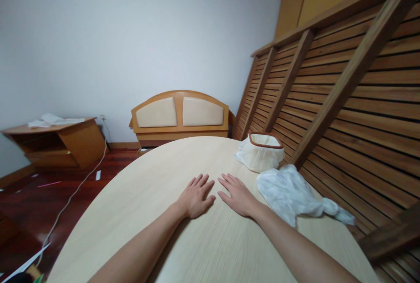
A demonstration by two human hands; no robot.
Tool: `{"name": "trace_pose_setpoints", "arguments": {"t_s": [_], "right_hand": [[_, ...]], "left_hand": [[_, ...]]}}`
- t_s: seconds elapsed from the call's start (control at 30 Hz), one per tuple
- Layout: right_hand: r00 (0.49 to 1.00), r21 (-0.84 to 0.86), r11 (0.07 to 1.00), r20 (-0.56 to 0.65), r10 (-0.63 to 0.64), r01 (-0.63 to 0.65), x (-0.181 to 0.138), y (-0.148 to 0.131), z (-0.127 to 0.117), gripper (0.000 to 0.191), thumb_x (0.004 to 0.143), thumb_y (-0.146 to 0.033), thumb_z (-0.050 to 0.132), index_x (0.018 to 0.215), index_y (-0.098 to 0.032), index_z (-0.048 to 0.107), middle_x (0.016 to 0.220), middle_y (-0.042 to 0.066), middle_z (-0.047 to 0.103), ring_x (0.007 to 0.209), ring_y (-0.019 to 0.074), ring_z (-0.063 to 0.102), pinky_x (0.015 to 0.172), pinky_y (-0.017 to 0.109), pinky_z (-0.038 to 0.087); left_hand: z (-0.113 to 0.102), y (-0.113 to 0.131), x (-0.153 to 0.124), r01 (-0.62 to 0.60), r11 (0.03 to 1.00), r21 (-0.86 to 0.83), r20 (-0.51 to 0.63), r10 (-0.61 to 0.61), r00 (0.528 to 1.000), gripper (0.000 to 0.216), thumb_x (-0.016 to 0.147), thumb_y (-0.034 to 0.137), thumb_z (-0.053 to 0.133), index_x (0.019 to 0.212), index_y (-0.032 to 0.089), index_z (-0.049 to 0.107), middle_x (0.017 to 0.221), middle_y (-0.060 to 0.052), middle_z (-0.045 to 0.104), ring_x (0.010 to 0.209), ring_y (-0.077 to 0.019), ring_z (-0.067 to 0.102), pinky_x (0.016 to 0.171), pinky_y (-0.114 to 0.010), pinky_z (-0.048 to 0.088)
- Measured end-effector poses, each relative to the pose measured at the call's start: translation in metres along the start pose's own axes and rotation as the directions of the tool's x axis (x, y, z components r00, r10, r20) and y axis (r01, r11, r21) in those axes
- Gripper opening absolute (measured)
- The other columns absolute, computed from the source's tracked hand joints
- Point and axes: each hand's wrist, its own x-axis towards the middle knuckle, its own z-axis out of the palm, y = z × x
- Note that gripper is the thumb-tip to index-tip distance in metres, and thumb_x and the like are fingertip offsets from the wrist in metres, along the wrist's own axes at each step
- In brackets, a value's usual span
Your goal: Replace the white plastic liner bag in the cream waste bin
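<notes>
On the pale wooden table (138,200), both hands lie flat, palms down, side by side and nearly touching at the thumbs. The left hand (196,196) has its fingers spread and loose, holding nothing; the right hand (236,194) is the same, fingers stretched forward and empty. Bare wood lies under and between them.

Just right of the right hand lies a crumpled white bag (295,193) (thin plastic, by the look of it), its twisted tail trailing off toward the table's right edge; it sits near the wrist but does not touch it. Beyond the bag, farther from the person, stands a small basket (264,151) with a brown rim and a white liner hanging over its sides, close to the bag. Nothing lies between the hands and these two things.

Against the right side of the table leans a slatted wooden frame (344,86), crowding the basket from behind. Past the far edge stands a headboard (180,114) with two cream panels against the white wall. At the left, well apart, is a low wooden stand (59,141) with papers on top, and a white cable (75,191) runs across the dark red floor.
</notes>
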Motion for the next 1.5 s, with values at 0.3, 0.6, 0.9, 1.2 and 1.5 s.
{"name": "trace_pose_setpoints", "arguments": {"t_s": [0.3,0.6,0.9,1.2,1.5], "right_hand": [[1.000,0.009,1.000,0.005,-0.014,0.014,0.002,0.003,0.002,0.062,0.099,-0.050,0.044,0.151,-0.018,0.047,0.162,0.013,0.035,0.153,0.0288,0.026,0.123,0.049,0.019],[1.000,-0.080,0.997,-0.010,0.014,-0.015,0.001,-0.012,-0.005,0.057,0.096,-0.042,0.048,0.150,-0.024,0.049,0.159,0.014,0.041,0.148,0.0293,0.034,0.121,0.048,0.024],[0.997,-0.126,0.992,0.068,-0.019,0.027,0.018,-0.024,-0.024,0.048,0.089,-0.034,0.056,0.132,-0.015,0.066,0.138,0.018,0.063,0.130,0.0288,0.056,0.108,0.040,0.041],[0.977,-0.151,0.988,-0.213,-0.013,-0.019,0.029,-0.003,-0.062,0.030,0.095,-0.028,0.048,0.097,-0.021,0.077,0.100,0.010,0.078,0.096,0.0245,0.069,0.085,0.034,0.048],[0.717,-0.166,0.950,-0.693,0.080,-0.266,0.025,0.034,-0.110,0.040,0.093,-0.024,0.046,0.128,-0.014,0.063,0.130,0.017,0.065,0.120,0.0358,0.051,0.101,0.050,0.038]], "left_hand": [[0.004,-0.009,0.001,-0.021,0.998,-0.055,-0.031,0.019,0.999,0.060,0.097,0.052,0.048,0.150,0.024,0.046,0.163,-0.012,0.033,0.153,-0.0348,0.025,0.122,-0.057,0.023],[0.001,-0.007,0.000,-0.019,0.999,-0.049,-0.047,0.016,0.999,0.058,0.096,0.048,0.049,0.148,0.022,0.049,0.161,-0.013,0.037,0.151,-0.0365,0.029,0.121,-0.057,0.026],[0.003,-0.016,0.007,-0.066,0.997,-0.037,-0.137,0.061,0.989,0.046,0.095,0.038,0.050,0.136,0.020,0.061,0.150,-0.012,0.054,0.142,-0.0280,0.046,0.121,-0.046,0.033],[-0.004,-0.025,0.007,0.087,0.996,-0.007,-0.267,-0.086,0.960,0.031,0.094,0.026,0.045,0.107,0.021,0.072,0.124,-0.009,0.070,0.118,-0.0259,0.062,0.105,-0.040,0.048],[-0.020,-0.059,0.012,0.100,0.994,0.043,-0.201,-0.089,0.976,0.030,0.093,0.029,0.049,0.114,0.022,0.069,0.130,-0.008,0.066,0.123,-0.0247,0.057,0.110,-0.036,0.042]]}}
